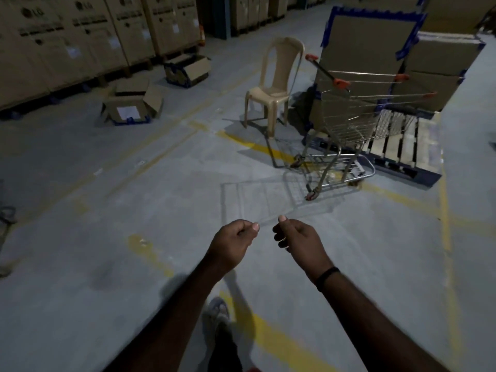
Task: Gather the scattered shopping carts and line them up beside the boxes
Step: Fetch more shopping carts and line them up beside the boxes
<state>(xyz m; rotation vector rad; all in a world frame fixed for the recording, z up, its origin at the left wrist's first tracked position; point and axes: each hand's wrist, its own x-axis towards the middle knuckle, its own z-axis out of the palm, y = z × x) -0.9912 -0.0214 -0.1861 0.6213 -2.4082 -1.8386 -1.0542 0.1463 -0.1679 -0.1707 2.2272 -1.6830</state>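
Cart (pixel 349 124) of silver wire with orange handle caps stands far right beside stacked brown cardboard boxes (pixel 370 41), long axis left to right, handle left, nose against a wooden slatted pallet (pixel 397 146), its mesh blurred, while near centre the left hand (pixel 231 242) and right hand (pixel 298 238) curl closed on nothing.

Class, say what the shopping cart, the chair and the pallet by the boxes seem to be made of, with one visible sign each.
Shopping cart: shiny metal wire, seen in its thin glinting mesh. Chair: beige moulded plastic, probably; smooth, one-piece, matt. Pallet: pale bare wood, likely; separate flat slats with gaps.
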